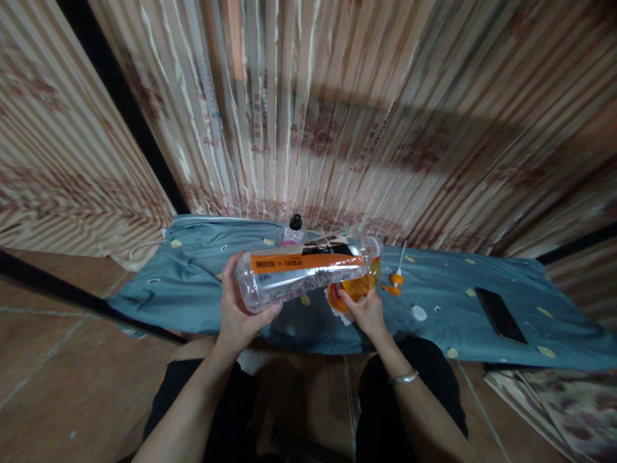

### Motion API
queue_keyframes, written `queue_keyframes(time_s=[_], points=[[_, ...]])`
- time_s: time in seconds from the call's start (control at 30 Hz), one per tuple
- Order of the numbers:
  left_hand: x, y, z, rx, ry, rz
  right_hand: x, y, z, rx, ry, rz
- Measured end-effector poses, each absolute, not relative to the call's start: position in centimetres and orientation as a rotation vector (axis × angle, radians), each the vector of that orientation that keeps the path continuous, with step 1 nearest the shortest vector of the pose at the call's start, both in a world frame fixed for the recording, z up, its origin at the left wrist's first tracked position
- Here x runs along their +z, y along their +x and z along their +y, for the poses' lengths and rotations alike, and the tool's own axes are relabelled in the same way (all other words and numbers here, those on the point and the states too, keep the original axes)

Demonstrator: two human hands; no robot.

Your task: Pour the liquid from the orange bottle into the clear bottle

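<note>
Steady clear plastic bottle (299,278) in left grip (237,326), hold amber bottle (362,286) in right grip (369,315), and squeeze both lightly

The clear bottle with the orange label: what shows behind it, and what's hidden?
Behind the clear bottle, a pump bottle shows its upper part, an amber bottle only partly. The pump bottle's base and some of the amber bottle are covered.

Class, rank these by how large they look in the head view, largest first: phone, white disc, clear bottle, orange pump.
1. Clear bottle, though it is raised nearer the camera
2. Phone
3. Orange pump, counting its pale tube
4. White disc
</note>
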State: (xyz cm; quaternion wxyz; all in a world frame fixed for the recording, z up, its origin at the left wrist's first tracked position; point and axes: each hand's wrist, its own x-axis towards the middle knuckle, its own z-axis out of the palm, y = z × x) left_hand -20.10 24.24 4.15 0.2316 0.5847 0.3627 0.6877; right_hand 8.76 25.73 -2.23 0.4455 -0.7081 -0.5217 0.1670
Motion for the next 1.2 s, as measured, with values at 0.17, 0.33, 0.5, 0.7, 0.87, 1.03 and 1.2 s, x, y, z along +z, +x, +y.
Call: queue_keyframes(time_s=[0.17, 0.33, 0.5, 0.7, 0.87, 1.03, 1.2], points=[[3.88, -20.2, 24.28, 1.888, 1.609, 1.021, -2.18, 8.82, 25.76, 0.423, -1.756, -1.289], [3.85, -20.24, 24.23, 1.878, 1.602, 1.021, -2.53, 8.9, 25.89, 0.382, -1.763, -1.303], [4.14, -20.17, 24.2, 1.875, 1.623, 1.032, -2.65, 8.98, 25.91, 0.395, -1.805, -1.311], [4.12, -20.16, 24.23, 1.881, 1.63, 1.052, -2.94, 9.12, 25.92, 0.382, -1.795, -1.301], [4.24, -20.09, 24.28, 1.881, 1.628, 1.042, -2.85, 9.03, 25.92, 0.407, -1.774, -1.292], [4.28, -20.03, 24.29, 1.89, 1.62, 1.032, -2.47, 8.8, 25.81, 0.418, -1.74, -1.285], [4.2, -19.99, 24.31, 1.888, 1.626, 1.038, -2.3, 8.76, 25.77, 0.427, -1.742, -1.275]])
